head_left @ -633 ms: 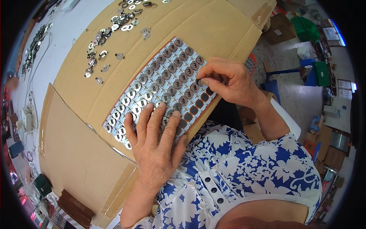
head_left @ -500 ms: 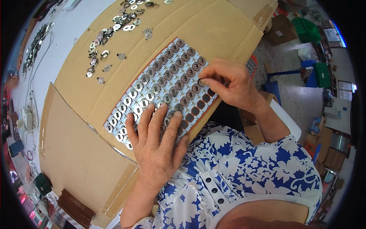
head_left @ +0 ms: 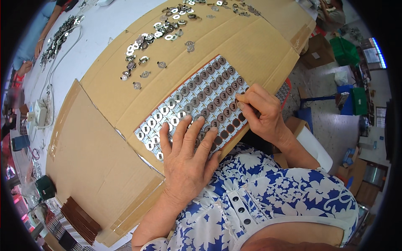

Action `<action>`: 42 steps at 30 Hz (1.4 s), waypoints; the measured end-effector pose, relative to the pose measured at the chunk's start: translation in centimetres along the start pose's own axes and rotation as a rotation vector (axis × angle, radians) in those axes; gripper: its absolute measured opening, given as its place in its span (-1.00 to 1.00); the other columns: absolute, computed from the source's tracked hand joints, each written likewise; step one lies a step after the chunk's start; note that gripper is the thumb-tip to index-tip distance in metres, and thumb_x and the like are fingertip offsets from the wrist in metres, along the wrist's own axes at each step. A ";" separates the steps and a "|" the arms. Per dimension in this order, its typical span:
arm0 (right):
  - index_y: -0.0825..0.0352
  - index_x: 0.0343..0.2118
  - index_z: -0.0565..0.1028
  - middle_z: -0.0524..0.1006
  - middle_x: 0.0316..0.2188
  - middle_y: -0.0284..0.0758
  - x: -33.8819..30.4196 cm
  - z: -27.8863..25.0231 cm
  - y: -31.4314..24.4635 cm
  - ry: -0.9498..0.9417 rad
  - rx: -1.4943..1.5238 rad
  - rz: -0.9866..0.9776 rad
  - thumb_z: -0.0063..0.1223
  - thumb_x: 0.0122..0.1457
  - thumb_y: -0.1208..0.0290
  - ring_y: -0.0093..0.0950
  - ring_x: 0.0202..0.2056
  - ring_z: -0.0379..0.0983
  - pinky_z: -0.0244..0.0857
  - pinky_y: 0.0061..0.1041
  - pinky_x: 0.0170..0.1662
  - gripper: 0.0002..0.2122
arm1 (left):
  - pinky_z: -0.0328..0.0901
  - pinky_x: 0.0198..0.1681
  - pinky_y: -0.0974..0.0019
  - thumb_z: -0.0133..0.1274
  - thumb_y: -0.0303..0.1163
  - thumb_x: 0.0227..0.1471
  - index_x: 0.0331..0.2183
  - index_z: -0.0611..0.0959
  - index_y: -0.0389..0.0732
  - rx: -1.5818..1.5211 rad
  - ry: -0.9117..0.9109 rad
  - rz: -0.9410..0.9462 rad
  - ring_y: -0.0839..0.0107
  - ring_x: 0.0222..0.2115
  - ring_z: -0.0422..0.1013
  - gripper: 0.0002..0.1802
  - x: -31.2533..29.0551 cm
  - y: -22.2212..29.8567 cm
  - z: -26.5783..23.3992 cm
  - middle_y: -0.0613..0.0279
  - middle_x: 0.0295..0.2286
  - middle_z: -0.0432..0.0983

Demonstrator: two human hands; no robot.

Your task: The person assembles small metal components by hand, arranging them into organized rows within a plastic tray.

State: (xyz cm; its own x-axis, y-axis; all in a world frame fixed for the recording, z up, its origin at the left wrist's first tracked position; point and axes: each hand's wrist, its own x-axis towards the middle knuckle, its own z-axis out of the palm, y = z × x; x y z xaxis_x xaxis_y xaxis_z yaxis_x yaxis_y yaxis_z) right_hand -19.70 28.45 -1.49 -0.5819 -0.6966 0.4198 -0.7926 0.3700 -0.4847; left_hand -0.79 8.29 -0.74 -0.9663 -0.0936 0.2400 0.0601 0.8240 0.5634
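Note:
A flat panel [head_left: 190, 99] lies slanted on cardboard, covered in rows of small round metal clips, some bright silver and some darker. Along its near edge runs a row of bare dark circles [head_left: 224, 134]. My left hand [head_left: 186, 163] rests palm down over the lower part of the panel, fingers spread on the clips. At the panel's right edge, my right hand [head_left: 264, 113] pinches thumb and forefinger together just above the end of a row. Whatever sits between those fingertips is too small and covered to make out.
Loose metal clips [head_left: 167, 28] lie scattered on the cardboard sheet [head_left: 109, 159] beyond the panel. More small parts [head_left: 63, 37] and a white cable lie on the white table at left. A stack of brown boards [head_left: 79, 221] stands at lower left. Another person's arm [head_left: 46, 29] shows top left.
The whole view has shifted, so the panel and both hands appear farther right and lower. My left hand stays spread on the panel; my right hand keeps its pinch at the right edge.

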 end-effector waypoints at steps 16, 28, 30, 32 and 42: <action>0.20 0.02 0.73 0.69 -0.19 -0.32 17.8 5.4 10.0 -0.101 -0.118 -0.383 0.21 0.39 0.42 -0.27 -0.12 0.68 0.53 -0.27 0.04 -0.80 | -0.01 0.50 -0.47 0.46 -0.26 0.06 0.20 0.72 -0.11 0.007 0.025 0.042 -0.09 0.34 0.37 -0.35 0.3 0.0 0.6 -0.01 0.26 0.52; 0.51 0.16 0.61 0.66 -0.38 -0.37 6.2 -2.5 6.6 -0.179 0.819 0.556 0.21 0.46 0.57 -0.69 -0.44 0.59 0.48 -0.70 -0.36 -0.72 | -0.03 0.51 -0.43 0.46 -0.25 0.07 0.16 0.76 -0.08 0.038 -0.002 0.002 -0.08 0.34 0.40 -0.40 0.5 0.0 0.1 0.00 0.25 0.55; 0.51 0.13 0.61 0.67 -0.37 -0.36 5.5 -2.8 6.1 -0.122 0.796 0.546 0.22 0.44 0.60 -0.68 -0.45 0.60 0.50 -0.68 -0.37 -0.75 | -0.02 0.52 -0.42 0.47 -0.24 0.06 0.16 0.76 -0.06 0.049 -0.003 0.002 -0.08 0.34 0.40 -0.39 0.5 -0.1 0.1 0.01 0.25 0.55; 0.51 0.09 0.62 0.68 -0.37 -0.36 5.1 -3.1 6.2 -0.140 0.773 0.546 0.23 0.43 0.61 -0.69 -0.45 0.60 0.50 -0.69 -0.38 -0.77 | -0.01 0.52 -0.42 0.48 -0.24 0.06 0.16 0.77 -0.05 0.050 0.003 0.007 -0.08 0.33 0.40 -0.39 0.5 -0.3 0.4 0.00 0.24 0.56; 0.46 -0.11 0.71 0.71 -0.37 -0.42 2.7 -2.5 4.9 -0.192 0.608 0.377 0.28 0.39 0.60 -0.73 -0.38 0.58 0.46 -0.66 -0.33 -0.90 | -0.02 0.52 -0.41 0.47 -0.21 0.07 0.17 0.77 -0.05 0.072 -0.005 0.014 -0.09 0.34 0.40 -0.39 0.5 -0.5 0.7 0.00 0.24 0.56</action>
State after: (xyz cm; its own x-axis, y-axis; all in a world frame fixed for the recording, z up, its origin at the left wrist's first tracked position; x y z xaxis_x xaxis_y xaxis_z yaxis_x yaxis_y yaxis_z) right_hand -25.59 29.96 -0.79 -0.7081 -0.7056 0.0261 -0.2721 0.2386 -0.9322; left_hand -1.51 8.22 -1.39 -0.9668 -0.0792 0.2431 0.0555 0.8632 0.5018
